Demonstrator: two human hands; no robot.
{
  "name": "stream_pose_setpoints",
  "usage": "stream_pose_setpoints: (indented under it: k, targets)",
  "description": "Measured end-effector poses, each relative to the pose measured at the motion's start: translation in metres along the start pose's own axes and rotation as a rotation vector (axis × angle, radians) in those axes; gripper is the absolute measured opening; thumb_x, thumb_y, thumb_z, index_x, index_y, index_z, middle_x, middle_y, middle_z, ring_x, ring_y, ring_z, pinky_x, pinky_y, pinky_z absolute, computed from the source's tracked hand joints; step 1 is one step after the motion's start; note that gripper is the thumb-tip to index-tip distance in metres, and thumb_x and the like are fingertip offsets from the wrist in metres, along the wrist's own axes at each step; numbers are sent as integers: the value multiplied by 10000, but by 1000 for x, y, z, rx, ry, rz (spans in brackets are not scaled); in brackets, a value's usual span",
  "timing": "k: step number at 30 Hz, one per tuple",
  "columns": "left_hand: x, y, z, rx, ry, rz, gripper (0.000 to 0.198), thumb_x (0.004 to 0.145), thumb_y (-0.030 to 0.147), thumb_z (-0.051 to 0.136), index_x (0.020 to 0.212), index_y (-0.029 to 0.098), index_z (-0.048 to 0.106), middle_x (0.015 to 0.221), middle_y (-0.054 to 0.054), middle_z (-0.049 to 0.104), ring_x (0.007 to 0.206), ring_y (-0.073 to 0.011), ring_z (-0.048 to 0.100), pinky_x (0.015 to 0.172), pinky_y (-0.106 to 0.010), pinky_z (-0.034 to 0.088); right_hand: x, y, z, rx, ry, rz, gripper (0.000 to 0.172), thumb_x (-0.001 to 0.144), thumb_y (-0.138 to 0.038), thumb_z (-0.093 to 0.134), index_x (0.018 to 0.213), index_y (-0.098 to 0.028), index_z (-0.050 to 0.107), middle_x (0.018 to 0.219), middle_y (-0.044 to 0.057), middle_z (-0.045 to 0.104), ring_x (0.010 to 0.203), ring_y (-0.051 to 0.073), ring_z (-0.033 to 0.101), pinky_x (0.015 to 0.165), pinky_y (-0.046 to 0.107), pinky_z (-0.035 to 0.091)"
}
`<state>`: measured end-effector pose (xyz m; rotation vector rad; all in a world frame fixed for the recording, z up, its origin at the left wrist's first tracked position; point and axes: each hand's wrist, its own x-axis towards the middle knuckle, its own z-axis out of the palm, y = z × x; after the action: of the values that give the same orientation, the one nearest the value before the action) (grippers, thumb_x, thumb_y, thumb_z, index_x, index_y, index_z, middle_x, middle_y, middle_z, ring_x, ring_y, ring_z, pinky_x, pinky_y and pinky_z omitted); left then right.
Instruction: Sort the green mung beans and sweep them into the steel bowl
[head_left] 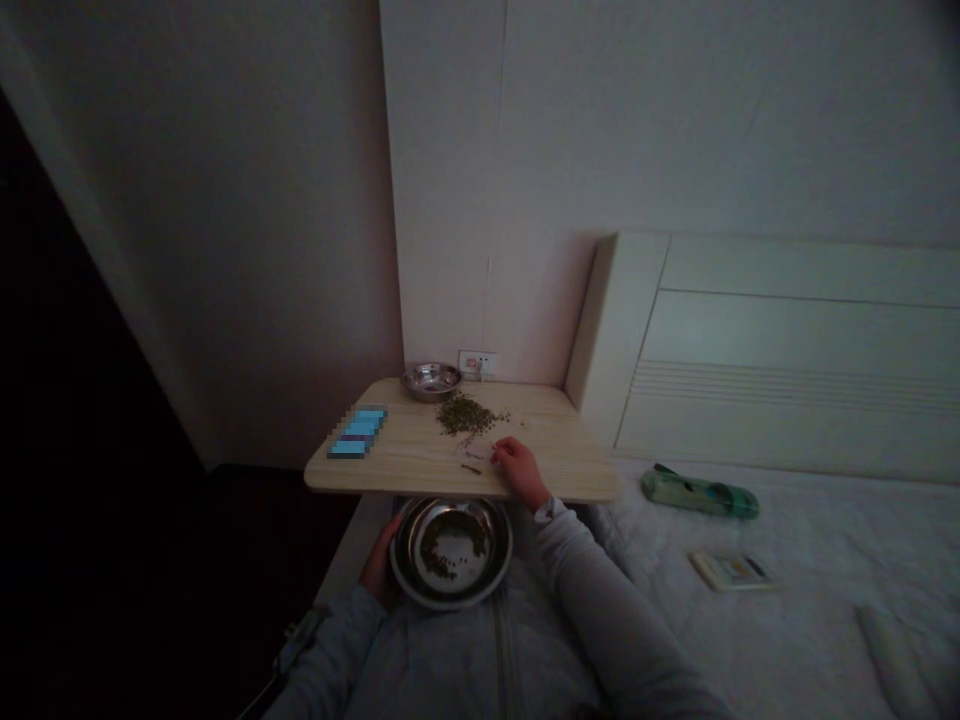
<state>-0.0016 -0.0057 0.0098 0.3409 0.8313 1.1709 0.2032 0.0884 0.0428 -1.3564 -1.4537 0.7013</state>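
1. We're in a dim room: a pale wall (pixel 442 220) at twelve o'clock, a bed's headboard (pixel 787 340) toward two, and a wood-grained worktop (pixel 405 470) mid-view, its centre our clock.
2. At twelve on that worktop, a loose heap of small green pieces (pixel 463 413), strays scattering toward one; a small steel bowl (pixel 431 385) sits just beside it at eleven.
3. Over at nine, a blurred-out blue item (pixel 358 432) lies flat.
4. Down to six, off the front edge: the large steel bowl (pixel 508 552), more green pieces (pixel 441 562) strewn around its bottom. The left hand (pixel 380 562) has its grip clamped on the bowl's nine o'clock side, fingertips hidden.
5. And the right hand (pixel 517 468) is at four, low over the worktop, fingers bent in; whether that grip is together or pinching a piece, I cannot tell. Just beside it lies a dark sliver (pixel 471 469).
6. The score? Partway, I'd judge: a share sits in the large bowl, while the whole heap on the worktop is left.
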Motion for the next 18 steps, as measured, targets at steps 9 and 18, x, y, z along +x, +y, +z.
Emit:
stream_pose_setpoints:
  k: [9, 18]
  targets:
    - [-1, 1, 6, -20, 28, -8, 297, 736, 257, 413, 887, 89, 607, 829, -79, 668, 952, -205, 531, 891, -313, 351, 1, -1, -1, -53, -5, 15, 158, 630, -234, 414, 698, -155, 534, 613, 4, 581, 568, 99, 499, 570, 222, 369]
    - [-3, 2, 9, -48, -9, -14, 303, 747, 271, 398, 858, 98, 619, 872, -66, 660, 965, -193, 523, 884, -285, 359, 0, -1, 0, -143, -23, 6, 129, 618, -202, 444, 687, -161, 545, 625, -2, 578, 601, 98, 505, 584, 214, 368]
